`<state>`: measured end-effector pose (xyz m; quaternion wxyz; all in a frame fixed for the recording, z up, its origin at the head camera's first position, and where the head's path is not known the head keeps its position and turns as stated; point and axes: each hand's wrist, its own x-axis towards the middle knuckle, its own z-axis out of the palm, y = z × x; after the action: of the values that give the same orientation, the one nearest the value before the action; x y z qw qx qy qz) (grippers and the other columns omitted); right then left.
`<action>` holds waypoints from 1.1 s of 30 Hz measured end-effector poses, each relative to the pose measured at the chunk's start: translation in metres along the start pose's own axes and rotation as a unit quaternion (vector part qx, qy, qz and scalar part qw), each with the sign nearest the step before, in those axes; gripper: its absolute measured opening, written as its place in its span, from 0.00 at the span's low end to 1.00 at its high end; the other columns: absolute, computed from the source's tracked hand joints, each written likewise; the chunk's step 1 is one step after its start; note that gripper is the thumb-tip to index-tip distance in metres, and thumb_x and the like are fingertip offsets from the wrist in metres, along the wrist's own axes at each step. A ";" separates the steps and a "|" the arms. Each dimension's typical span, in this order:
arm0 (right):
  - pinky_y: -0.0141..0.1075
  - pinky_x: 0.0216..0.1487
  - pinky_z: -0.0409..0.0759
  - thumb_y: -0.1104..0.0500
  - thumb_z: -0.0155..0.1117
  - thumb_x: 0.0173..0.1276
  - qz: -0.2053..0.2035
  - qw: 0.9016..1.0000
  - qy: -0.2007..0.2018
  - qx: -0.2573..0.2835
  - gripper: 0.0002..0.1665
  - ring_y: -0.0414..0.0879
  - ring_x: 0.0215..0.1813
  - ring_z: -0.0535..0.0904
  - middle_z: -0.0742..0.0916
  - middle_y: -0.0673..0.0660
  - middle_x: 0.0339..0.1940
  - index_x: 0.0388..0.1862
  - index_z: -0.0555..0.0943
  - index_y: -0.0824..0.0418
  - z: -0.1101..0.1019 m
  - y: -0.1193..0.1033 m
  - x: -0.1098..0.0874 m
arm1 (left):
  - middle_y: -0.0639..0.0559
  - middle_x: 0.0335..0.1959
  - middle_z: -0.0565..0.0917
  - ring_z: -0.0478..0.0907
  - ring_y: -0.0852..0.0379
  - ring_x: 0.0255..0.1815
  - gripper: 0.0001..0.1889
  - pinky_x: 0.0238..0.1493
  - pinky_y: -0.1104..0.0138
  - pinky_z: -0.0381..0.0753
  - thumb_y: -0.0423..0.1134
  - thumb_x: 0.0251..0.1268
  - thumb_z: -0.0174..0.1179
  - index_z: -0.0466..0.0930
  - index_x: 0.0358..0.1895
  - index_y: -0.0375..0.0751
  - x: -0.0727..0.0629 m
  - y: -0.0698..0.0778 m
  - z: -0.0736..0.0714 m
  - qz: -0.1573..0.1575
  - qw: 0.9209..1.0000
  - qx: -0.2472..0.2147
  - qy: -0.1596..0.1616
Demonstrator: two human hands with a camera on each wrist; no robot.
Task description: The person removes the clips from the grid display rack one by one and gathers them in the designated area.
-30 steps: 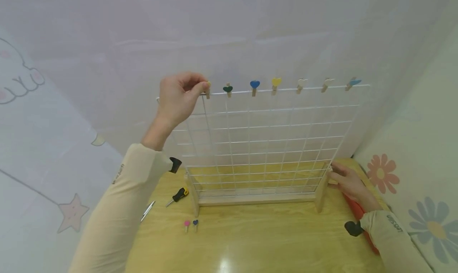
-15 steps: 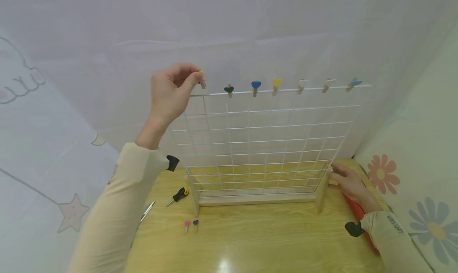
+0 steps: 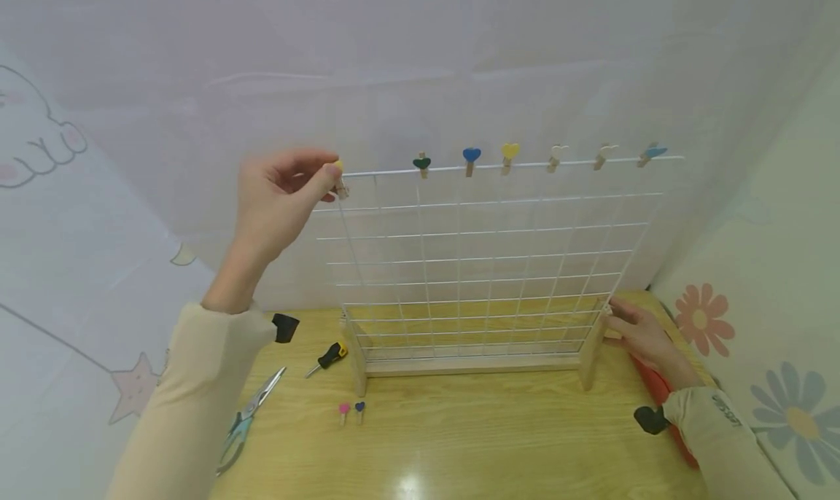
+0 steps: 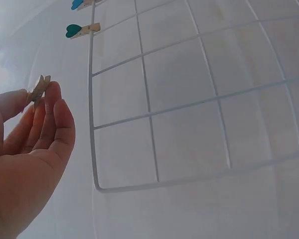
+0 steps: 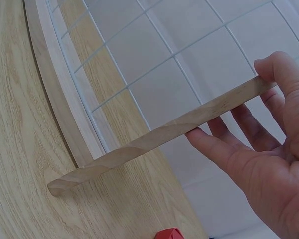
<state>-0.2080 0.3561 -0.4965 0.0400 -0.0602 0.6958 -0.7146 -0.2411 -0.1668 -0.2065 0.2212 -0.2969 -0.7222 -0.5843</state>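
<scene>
Between thumb and fingertips my left hand (image 3: 272, 201) pinches a small wooden clothespin (image 3: 340, 188) with a yellow top, at the upper left corner of a white wire grid (image 3: 394, 172). In the left wrist view that clothespin (image 4: 38, 92) is apart from the grid's edge. Several heart-topped clothespins, among them a dark green one (image 3: 422, 163) and a blue one (image 3: 470, 157), are clipped along the top wire. My right hand (image 5: 274, 154) grips the wooden side piece (image 5: 189, 118) of the grid's stand, thumb on one side and fingers on the other.
On the wooden table (image 3: 499, 434) lie a pink heart clothespin (image 3: 344, 409) and a dark blue one (image 3: 359, 408). Scissors (image 3: 244, 420) and a black-and-yellow screwdriver (image 3: 328, 358) lie at the left. A red object (image 3: 658, 387) is partly under the right forearm.
My left hand has lifted the yellow-topped clothespin off the top wire and moved it left and then down, to the grid's corner. The scissors have come into view. My right hand stays put.
</scene>
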 end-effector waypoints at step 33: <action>0.40 0.49 0.81 0.63 0.54 0.74 0.026 0.999 0.011 -0.027 0.41 0.34 0.51 0.78 0.77 0.39 0.51 0.74 0.44 0.76 0.006 -0.010 -0.006 | 0.47 0.43 0.84 0.84 0.59 0.35 0.11 0.35 0.69 0.83 0.33 0.66 0.60 0.80 0.47 0.29 -0.188 -0.145 -0.038 -0.216 0.970 0.092 -0.066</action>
<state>-0.2008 0.3512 -0.4867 0.0488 -0.0355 0.7164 -0.6950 -0.2049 -0.2565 -0.4266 0.0675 -0.1504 -0.8328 -0.5284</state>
